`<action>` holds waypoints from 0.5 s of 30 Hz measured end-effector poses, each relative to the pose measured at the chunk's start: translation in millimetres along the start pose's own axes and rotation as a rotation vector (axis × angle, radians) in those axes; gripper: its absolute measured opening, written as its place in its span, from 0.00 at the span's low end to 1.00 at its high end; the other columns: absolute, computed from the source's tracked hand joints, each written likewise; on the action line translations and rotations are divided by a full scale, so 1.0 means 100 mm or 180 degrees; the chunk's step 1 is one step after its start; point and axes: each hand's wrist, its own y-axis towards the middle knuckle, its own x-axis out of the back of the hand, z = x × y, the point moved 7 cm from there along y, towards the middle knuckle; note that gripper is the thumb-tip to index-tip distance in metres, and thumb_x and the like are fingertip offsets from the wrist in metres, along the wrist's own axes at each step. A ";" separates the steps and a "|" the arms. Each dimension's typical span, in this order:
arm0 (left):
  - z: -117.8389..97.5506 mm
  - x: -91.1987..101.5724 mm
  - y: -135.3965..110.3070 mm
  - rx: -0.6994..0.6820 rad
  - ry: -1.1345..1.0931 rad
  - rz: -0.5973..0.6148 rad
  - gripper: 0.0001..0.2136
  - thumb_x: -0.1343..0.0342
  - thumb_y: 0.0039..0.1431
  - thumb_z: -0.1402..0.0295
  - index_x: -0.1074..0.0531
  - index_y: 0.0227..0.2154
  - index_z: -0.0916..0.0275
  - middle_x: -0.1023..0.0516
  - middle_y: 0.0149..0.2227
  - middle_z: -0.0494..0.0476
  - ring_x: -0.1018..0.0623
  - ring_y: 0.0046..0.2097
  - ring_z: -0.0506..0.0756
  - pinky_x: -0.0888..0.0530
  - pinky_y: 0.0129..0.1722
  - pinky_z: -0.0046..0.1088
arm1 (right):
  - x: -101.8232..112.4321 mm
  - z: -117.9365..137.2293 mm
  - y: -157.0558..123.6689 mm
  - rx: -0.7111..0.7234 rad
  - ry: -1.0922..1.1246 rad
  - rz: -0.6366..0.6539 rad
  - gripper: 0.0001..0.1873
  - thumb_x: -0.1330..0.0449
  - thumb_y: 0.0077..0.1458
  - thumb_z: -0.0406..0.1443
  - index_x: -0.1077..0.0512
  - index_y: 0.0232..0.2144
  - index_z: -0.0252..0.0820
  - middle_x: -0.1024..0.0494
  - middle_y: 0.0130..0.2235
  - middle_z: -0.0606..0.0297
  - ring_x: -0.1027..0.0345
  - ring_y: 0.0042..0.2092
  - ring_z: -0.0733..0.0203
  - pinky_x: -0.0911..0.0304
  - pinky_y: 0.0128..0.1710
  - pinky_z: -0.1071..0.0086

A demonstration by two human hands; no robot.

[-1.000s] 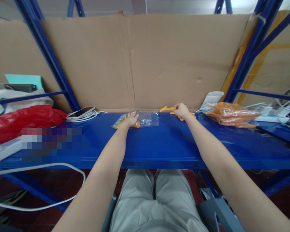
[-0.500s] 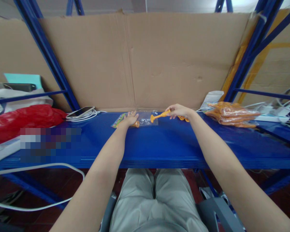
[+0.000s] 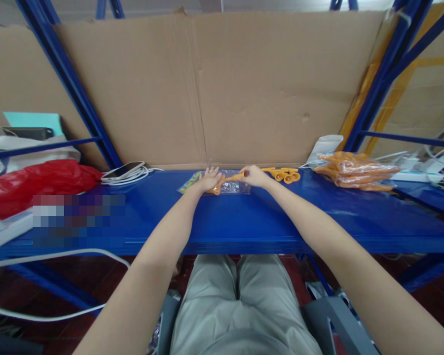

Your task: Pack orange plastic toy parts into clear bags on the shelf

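My left hand (image 3: 209, 179) lies flat with its fingers spread on a clear plastic bag (image 3: 230, 187), which has a colourful printed card (image 3: 189, 182) at its left end. Under and beside that palm shows some orange plastic (image 3: 216, 189). Between the fingers of my right hand (image 3: 252, 176) is an orange plastic stick with a flared end (image 3: 237, 177), reaching left over the bag to the left hand. I cannot tell whether its tip is inside the bag. Several loose orange plastic sticks (image 3: 286, 175) lie just right of my right hand.
Packed orange pieces in clear bags (image 3: 351, 171) are stacked at the right, near a white power strip (image 3: 410, 176). On the left are a phone (image 3: 126, 170), a coiled white cable (image 3: 131, 176) and a red plastic bag (image 3: 40, 182). A cardboard panel (image 3: 244, 88) stands behind the blue shelf (image 3: 244, 222).
My right hand has moved left and down with the orange stick, bringing it to the bag by my left hand. The loose orange sticks at the right are now uncovered.
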 end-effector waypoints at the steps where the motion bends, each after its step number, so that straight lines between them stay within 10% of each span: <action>1: -0.04 -0.01 -0.01 -0.0026 -0.0017 0.0033 0.29 0.71 0.67 0.56 0.53 0.68 0.60 0.59 0.70 0.59 0.60 0.70 0.61 0.53 0.65 0.50 | -0.02 -0.01 0.00 -0.0063 0.0044 -0.0051 0.06 0.33 0.48 0.28 0.24 0.32 0.34 0.25 0.21 0.68 0.33 0.20 0.69 0.38 0.24 0.77; 9: -0.17 -0.06 -0.04 -0.0181 -0.0106 0.0230 0.30 0.71 0.66 0.54 0.57 0.68 0.60 0.64 0.70 0.60 0.64 0.70 0.62 0.55 0.65 0.50 | -0.17 -0.18 -0.04 -0.0824 0.1217 0.0054 0.05 0.32 0.49 0.30 0.24 0.27 0.32 0.28 0.18 0.68 0.35 0.19 0.70 0.38 0.19 0.78; 15: -0.27 -0.14 -0.02 -0.0416 -0.0186 0.0337 0.32 0.70 0.65 0.51 0.58 0.69 0.60 0.65 0.70 0.60 0.64 0.70 0.62 0.55 0.65 0.50 | -0.21 -0.22 0.01 -0.0587 0.1462 0.0020 0.06 0.30 0.45 0.29 0.25 0.24 0.33 0.26 0.19 0.67 0.34 0.21 0.71 0.34 0.23 0.78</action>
